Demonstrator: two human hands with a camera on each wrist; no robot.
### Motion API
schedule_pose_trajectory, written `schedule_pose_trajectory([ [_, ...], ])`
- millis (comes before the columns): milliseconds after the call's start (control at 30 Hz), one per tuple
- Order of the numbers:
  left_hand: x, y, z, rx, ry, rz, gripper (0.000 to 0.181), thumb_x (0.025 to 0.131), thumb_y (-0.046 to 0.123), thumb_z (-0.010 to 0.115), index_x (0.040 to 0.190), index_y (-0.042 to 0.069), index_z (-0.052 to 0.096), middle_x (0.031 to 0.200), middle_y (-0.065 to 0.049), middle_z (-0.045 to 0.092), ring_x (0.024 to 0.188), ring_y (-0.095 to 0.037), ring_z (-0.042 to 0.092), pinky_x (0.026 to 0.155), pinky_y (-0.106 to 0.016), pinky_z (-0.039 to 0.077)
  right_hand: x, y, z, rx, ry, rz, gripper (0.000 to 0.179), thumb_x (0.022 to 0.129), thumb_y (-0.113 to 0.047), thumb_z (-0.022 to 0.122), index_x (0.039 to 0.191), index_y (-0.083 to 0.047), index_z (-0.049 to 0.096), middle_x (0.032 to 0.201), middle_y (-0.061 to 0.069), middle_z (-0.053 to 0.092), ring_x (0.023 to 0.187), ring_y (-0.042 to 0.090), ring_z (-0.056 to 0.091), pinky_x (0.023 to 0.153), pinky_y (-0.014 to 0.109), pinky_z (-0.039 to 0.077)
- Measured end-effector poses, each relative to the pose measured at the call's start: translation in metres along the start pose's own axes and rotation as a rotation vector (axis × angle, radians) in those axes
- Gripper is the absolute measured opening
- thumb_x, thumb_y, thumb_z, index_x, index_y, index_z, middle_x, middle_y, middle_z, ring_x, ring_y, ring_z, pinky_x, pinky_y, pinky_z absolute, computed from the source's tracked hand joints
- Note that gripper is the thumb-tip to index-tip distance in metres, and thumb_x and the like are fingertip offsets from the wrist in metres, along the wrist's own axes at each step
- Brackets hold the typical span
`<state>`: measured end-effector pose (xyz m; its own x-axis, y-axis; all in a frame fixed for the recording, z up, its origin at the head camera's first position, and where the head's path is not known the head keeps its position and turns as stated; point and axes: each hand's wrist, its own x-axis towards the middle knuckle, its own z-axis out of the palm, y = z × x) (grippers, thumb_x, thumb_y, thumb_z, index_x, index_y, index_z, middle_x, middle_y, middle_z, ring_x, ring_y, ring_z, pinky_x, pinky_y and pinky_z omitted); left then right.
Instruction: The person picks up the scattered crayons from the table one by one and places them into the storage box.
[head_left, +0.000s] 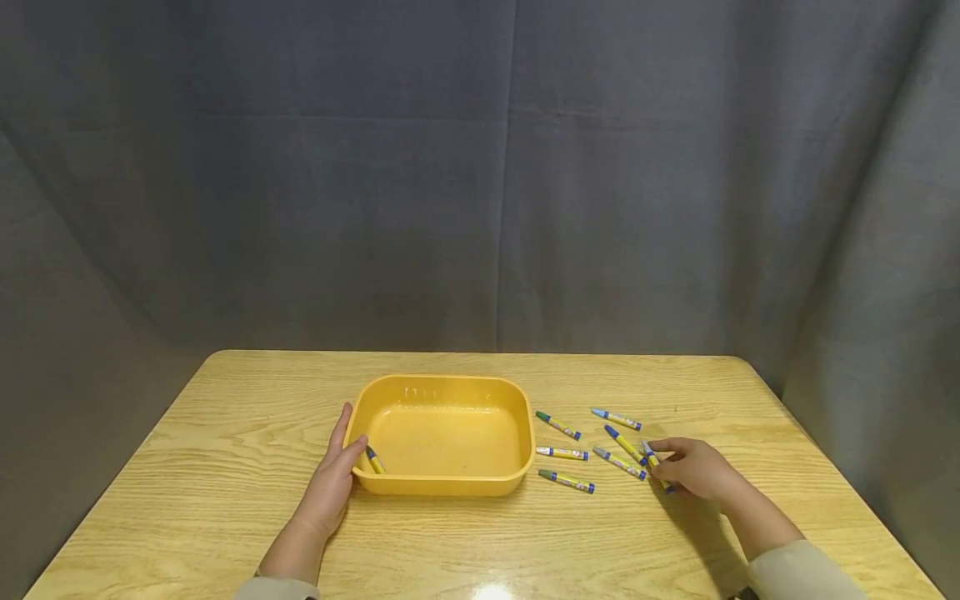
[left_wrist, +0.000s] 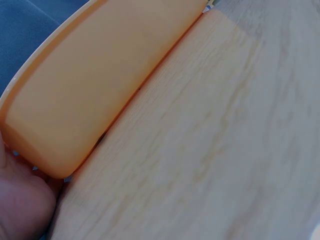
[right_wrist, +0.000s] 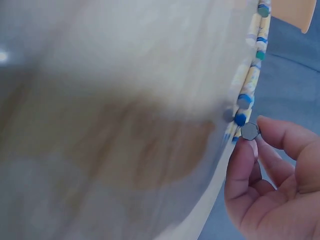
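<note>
At the left end of a yellow plastic tray [head_left: 442, 487], my left hand [head_left: 330, 487] grips the wall, its thumb over the rim and the other fingers outside. A dark-tipped crayon [head_left: 375, 460] lies inside the tray near that thumb. To the right, my right hand [head_left: 701, 468] pinches a grey-tipped crayon [head_left: 650, 455] between thumb and fingers, tilted over the tabletop. The right wrist view shows this crayon's grey six-sided end [right_wrist: 250, 131] at the fingertips. Close beside it lie a blue crayon [head_left: 624, 443] and another grey-tipped crayon [head_left: 619, 463].
Between tray and right hand lie a dark green crayon [head_left: 558, 425], a white one [head_left: 562, 453], a green one [head_left: 566, 481] and a light blue one [head_left: 617, 418]. All rest on a wooden table [head_left: 480, 542], with a grey curtain [head_left: 480, 183] behind its far edge.
</note>
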<state>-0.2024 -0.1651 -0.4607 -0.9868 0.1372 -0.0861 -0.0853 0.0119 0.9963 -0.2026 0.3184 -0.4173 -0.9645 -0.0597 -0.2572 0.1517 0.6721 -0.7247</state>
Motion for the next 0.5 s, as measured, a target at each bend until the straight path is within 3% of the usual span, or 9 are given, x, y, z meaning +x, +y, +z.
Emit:
schedule_pose_trajectory([
  [200, -0.001, 0.0, -0.001, -0.002, -0.007, 0.009, 0.066, 0.107, 0.03, 0.03, 0.156, 0.03, -0.015, 0.166, -0.008, -0.012, 0.153, -0.036, -0.002, 0.123, -0.055, 0.007, 0.009, -0.018, 0.007, 0.062, -0.004, -0.012, 0.052, 0.094, -0.011, 0.06, 0.14, 0.008, 0.044, 0.103, 0.015, 0.058, 0.076, 0.017, 0.053, 0.065, 0.03, 0.051],
  [500, 0.0, 0.0, 0.0, -0.002, -0.009, 0.013, 0.067, 0.107, 0.029, 0.03, 0.157, 0.027, -0.015, 0.166, -0.007, -0.013, 0.153, -0.036, -0.002, 0.123, -0.055, 0.008, 0.024, -0.057, 0.024, 0.116, -0.03, -0.064, 0.05, 0.095, -0.007, 0.058, 0.141, 0.008, 0.044, 0.089, 0.005, 0.053, 0.058, 0.012, 0.041, 0.054, 0.025, 0.041],
])
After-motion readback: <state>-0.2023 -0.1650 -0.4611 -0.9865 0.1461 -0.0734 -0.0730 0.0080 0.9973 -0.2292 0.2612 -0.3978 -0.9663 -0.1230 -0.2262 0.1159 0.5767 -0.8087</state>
